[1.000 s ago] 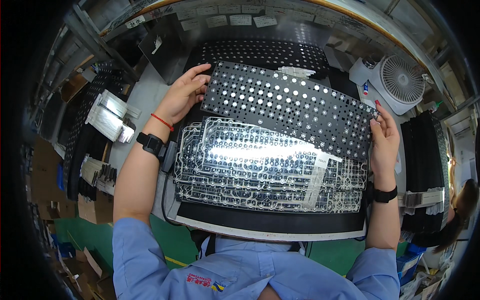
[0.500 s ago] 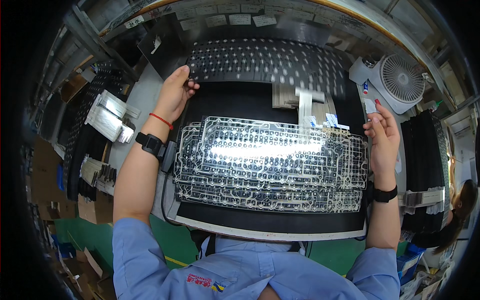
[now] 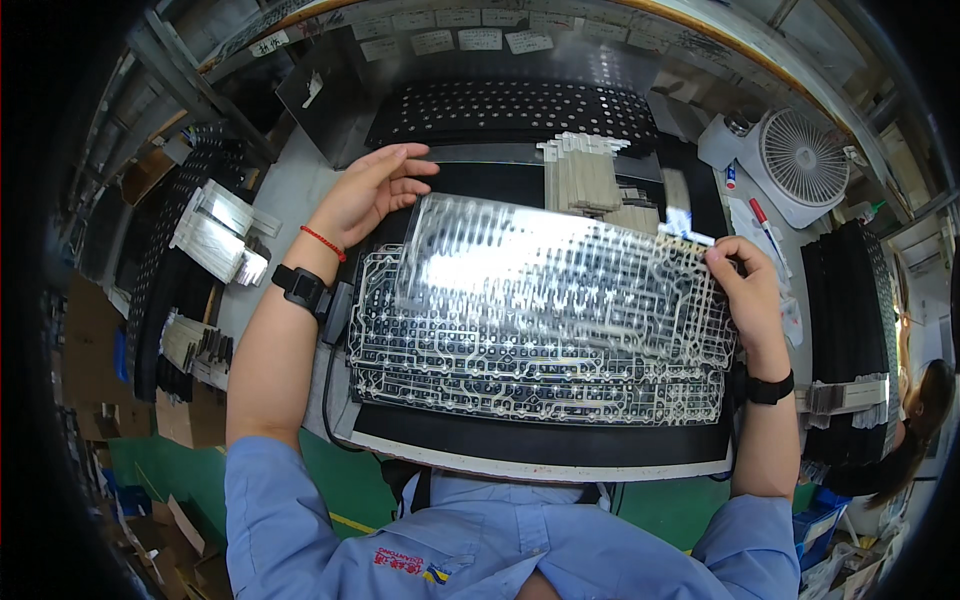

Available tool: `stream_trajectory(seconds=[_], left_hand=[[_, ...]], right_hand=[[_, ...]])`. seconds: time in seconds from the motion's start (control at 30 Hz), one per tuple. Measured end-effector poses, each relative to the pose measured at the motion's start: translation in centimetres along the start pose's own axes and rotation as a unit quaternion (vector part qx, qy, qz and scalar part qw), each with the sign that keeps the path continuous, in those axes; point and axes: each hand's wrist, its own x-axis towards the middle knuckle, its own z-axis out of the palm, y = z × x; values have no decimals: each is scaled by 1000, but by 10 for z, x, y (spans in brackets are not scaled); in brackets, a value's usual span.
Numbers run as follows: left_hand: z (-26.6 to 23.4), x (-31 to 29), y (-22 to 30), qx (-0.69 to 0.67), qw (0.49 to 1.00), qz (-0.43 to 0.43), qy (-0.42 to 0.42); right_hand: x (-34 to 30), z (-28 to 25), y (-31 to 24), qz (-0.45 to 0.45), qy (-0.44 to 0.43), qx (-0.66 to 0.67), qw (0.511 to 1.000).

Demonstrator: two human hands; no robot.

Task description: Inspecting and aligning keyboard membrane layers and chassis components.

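My right hand [image 3: 750, 290] pinches the upper right corner of a clear keyboard circuit sheet [image 3: 560, 270]. The sheet is tilted, slightly blurred and bright with glare, and its flat tail [image 3: 677, 200] sticks up by that corner. Under it lies a stack of similar circuit sheets [image 3: 480, 385] with pale traces, on a black work surface [image 3: 540, 435]. Near the sheet's upper left corner, my left hand [image 3: 375, 195] is open, fingers apart and holding nothing. Behind, a black perforated sheet [image 3: 510, 112] lies across the far side of the table.
Pale strips [image 3: 580, 175] are bundled beyond the circuit sheets. A white fan [image 3: 800, 155], a red marker [image 3: 760, 215] and a blue marker [image 3: 731, 176] are at right. Black sheets stand stacked on both sides [image 3: 850, 330]. Another person [image 3: 925, 410] is partly visible at far right.
My left hand has let go of the black perforated sheet, now lying at the back. My right hand has moved left and gripped the top circuit sheet, which has lifted and tilted.
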Motion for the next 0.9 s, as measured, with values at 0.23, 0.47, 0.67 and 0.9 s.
stream_trajectory(seconds=[0.23, 0.47, 0.67, 0.9], left_hand=[[3, -4, -2, 105, 988, -47, -102], [-6, 5, -9, 67, 998, 3, 1], [-4, 2, -5, 48, 999, 4, -7], [0, 0, -4, 95, 994, 47, 26]], right_hand=[[3, -1, 6, -12, 72, 52, 996], [6, -2, 8, -10, 96, 159, 983], [4, -10, 12, -7, 86, 126, 988], [4, 1, -2, 18, 187, 183, 965]])
